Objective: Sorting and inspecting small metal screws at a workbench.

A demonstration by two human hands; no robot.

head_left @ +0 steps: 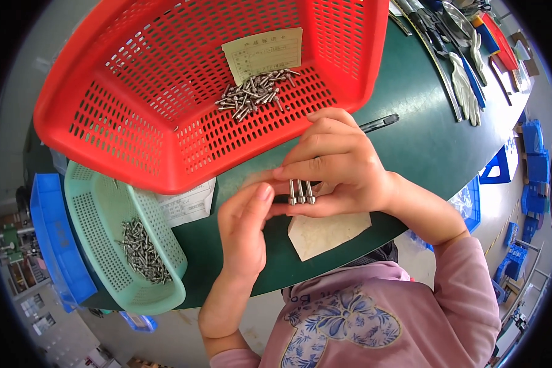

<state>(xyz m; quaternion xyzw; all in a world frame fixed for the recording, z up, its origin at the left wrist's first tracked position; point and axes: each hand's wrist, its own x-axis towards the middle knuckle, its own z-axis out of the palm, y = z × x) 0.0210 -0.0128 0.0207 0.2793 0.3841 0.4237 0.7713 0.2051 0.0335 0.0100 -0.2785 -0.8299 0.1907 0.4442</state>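
Observation:
Three slim metal bolts (pixel 301 192) stand side by side, heads down, between the thumb and fingers of my right hand (pixel 343 165). Their upper ends are hidden behind those fingers. My left hand (pixel 242 224) is just left of them, thumb raised and apart from its fingers, which reach toward the bolts. Whether its fingertips touch the bolts is hard to see. A small dark patch shows between the two hands; I cannot make out what it is. Beneath my right hand, a pale cream sheet (pixel 328 236) lies at the near edge of the green table (pixel 405 159).
A big red perforated basket (pixel 165 153) holds loose bolts (pixel 254 95) and a yellowish paper slip (pixel 265 52). At left, a mint-green basket (pixel 175 257) holds more small metal parts (pixel 142 251), beside a blue bin (pixel 58 233). A black pen (pixel 380 122), white glove (pixel 465 89) and tools lie at right.

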